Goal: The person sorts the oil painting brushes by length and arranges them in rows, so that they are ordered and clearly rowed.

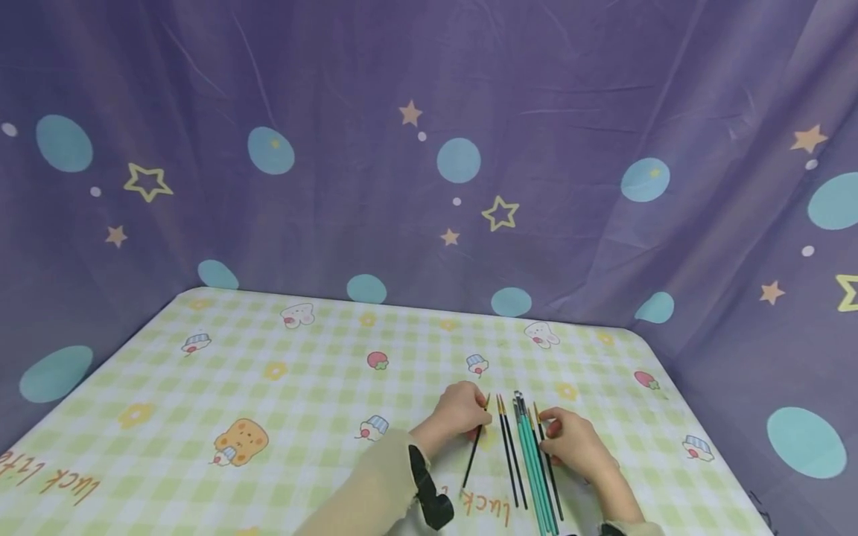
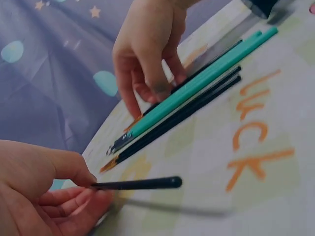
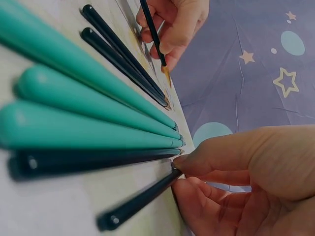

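Observation:
My left hand (image 1: pixel 459 411) pinches a slim black paintbrush (image 1: pixel 473 455) between thumb and fingers. Its bristles point away from me, and in the left wrist view the handle (image 2: pixel 142 185) is lifted off the cloth. On the other side, my right hand (image 1: pixel 575 442) pinches another black paintbrush (image 3: pixel 142 197) near its bristle end. Between the hands lie teal-handled paintbrushes (image 1: pixel 534 465) side by side, with a black paintbrush (image 3: pixel 93 160) along their right edge. Two black paintbrushes (image 1: pixel 513 455) lie close together to the left of the teal ones.
A green-and-white checked tablecloth (image 1: pixel 315 409) with printed cakes and flowers covers the table. Behind it hangs a purple curtain (image 1: pixel 348 201) with stars and dots. In the left wrist view, a dark cuff (image 2: pixel 261 6) shows at the top right.

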### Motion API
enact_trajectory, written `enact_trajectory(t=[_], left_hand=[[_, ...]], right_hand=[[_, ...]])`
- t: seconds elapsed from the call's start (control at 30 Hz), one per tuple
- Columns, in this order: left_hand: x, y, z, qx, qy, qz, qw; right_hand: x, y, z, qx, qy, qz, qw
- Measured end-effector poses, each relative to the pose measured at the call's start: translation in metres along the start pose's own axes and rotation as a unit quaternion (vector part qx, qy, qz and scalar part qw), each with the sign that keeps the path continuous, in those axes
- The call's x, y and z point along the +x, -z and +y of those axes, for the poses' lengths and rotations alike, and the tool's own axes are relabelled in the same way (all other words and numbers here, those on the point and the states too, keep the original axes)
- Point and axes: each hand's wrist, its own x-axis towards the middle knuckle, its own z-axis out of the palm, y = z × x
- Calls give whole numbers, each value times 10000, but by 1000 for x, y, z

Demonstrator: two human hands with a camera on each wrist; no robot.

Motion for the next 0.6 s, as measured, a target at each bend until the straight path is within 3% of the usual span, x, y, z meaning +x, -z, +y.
enact_trajectory(t=[0.23,0.47,0.6], left_hand=[[12,20,-21,-1094,-55,207,9938],[22,48,-42,-1405,-88,750,9872],[28,66,-54,-1248,0,1093,9861]], right_hand=[[0,1,0,54,1,25,10000],[-1,2,-1,111,63,77,9999],[-3,1,-1,178,72,61,9998]])
